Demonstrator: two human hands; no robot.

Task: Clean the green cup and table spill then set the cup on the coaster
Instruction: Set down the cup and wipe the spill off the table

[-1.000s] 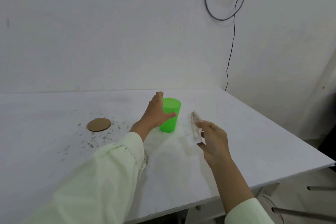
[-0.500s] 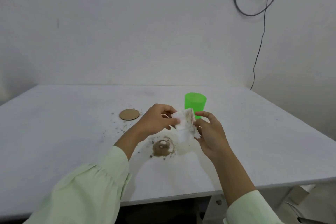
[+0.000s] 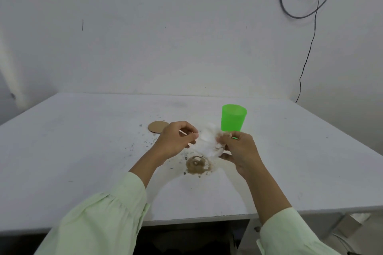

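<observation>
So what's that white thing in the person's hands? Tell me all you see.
The tissue looks like thin white paper, crumpled and soft, with brown stains on its right part. The left hand pinches its left edge, the right hand grips its right side. It is held in the air over the brown spill on the table, in front of the green cup.

White wall (image 3: 165, 37), hanging cables (image 3: 310, 6), white table (image 3: 62, 151)

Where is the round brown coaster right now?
In the head view, the coaster lies on the table, just left of the left hand, well left of the green cup.
</observation>
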